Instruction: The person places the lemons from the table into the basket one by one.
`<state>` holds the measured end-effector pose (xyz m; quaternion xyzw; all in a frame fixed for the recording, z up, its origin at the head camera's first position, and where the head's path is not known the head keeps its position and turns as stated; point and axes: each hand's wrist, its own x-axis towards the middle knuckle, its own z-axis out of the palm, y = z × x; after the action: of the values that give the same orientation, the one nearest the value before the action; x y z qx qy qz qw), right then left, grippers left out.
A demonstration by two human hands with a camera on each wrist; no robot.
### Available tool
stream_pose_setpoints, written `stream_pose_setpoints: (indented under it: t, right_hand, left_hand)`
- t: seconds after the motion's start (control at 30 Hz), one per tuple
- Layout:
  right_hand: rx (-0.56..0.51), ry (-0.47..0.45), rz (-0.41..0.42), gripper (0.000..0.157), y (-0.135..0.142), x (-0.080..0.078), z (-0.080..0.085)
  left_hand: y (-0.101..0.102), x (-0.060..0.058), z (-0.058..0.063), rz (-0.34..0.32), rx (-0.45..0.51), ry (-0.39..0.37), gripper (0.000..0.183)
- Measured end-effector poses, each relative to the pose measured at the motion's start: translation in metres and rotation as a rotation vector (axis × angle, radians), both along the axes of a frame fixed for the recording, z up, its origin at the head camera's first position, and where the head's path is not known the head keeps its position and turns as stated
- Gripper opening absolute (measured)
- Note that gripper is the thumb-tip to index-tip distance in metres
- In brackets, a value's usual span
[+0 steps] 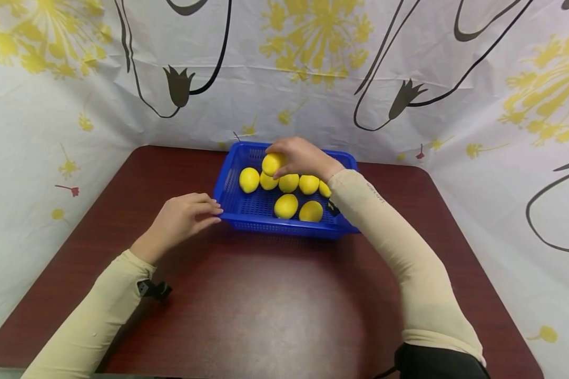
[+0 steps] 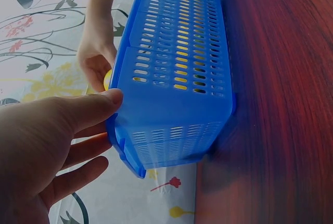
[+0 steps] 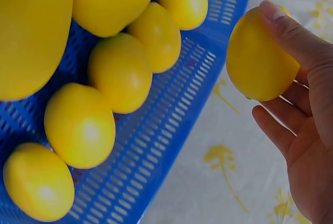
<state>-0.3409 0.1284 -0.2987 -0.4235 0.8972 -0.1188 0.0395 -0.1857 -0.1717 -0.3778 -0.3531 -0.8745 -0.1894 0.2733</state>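
A blue plastic basket (image 1: 251,217) with slotted walls sits toward the back of the table, with several yellow lemons (image 1: 286,206) inside. My right hand (image 1: 300,157) holds one lemon (image 3: 263,57) between thumb and fingers, raised above the basket's back part. At the front left corner, my left hand (image 1: 185,216) pinches the basket rim. In the left wrist view, the left thumb (image 2: 99,107) presses the rim from the near side, and the other fingers lie behind it. Below the held lemon, a row of lemons (image 3: 80,125) lies along the basket's back wall. My right forearm hides the basket's right end.
The dark red-brown table (image 1: 246,305) extends in front of the basket and to both sides. A white cloth (image 1: 275,89) with yellow and grey flower prints hangs behind it and along the sides. A black strap (image 1: 154,289) is on my left wrist.
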Motion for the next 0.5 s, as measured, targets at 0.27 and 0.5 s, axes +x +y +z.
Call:
stream_pose_setpoints:
  t: [0.27,0.5]
  right_hand:
    - [0.007,-0.059,0.025,0.063,-0.011,0.001,-0.016]
    - [0.008,-0.111,0.023,0.067,-0.019,0.002,-0.031]
  left_hand:
    - [0.0,0.001,0.001,0.006,-0.007,-0.011,0.023]
    - [0.0,0.001,0.0,0.0,0.0,-0.012,0.023]
